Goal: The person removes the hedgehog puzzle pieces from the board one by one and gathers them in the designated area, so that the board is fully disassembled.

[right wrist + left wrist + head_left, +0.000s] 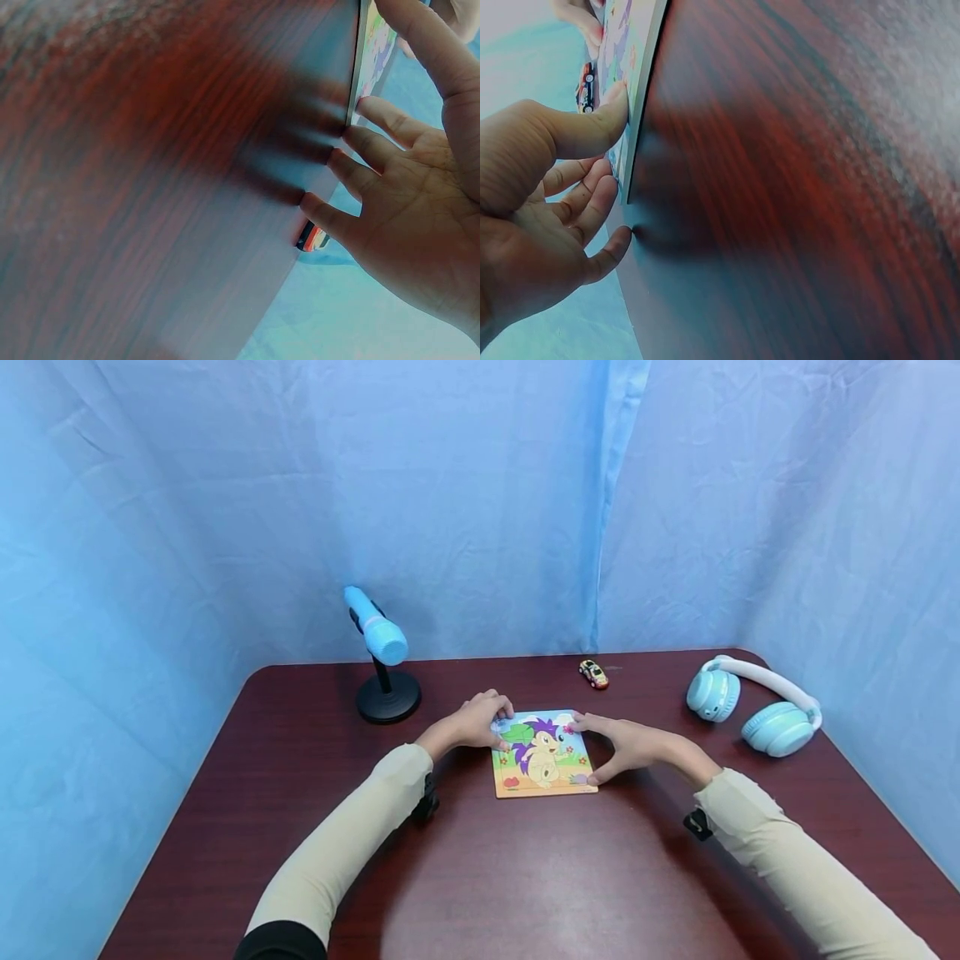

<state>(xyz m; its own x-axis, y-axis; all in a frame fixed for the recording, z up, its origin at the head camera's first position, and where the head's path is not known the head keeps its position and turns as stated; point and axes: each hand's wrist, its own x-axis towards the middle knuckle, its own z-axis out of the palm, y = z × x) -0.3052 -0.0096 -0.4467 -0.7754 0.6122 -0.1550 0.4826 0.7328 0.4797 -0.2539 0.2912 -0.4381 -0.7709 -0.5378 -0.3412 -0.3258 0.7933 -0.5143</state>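
A square picture puzzle board with a purple-haired hedgehog cartoon lies flat on the dark wooden table. My left hand is at its upper left corner. In the left wrist view the left thumb touches the picture side near the edge, and the other fingers are loosely bent around the corner area. On the opposite side, my right hand spans the board's right edge, thumb at the near corner and index finger at the far one. The right fingers are spread, with some tips down at the table.
A light blue microphone leans on a round black stand at the back left. Beyond the board sits a small toy car. Blue and white headphones lie at the right. Blue curtains border the table.
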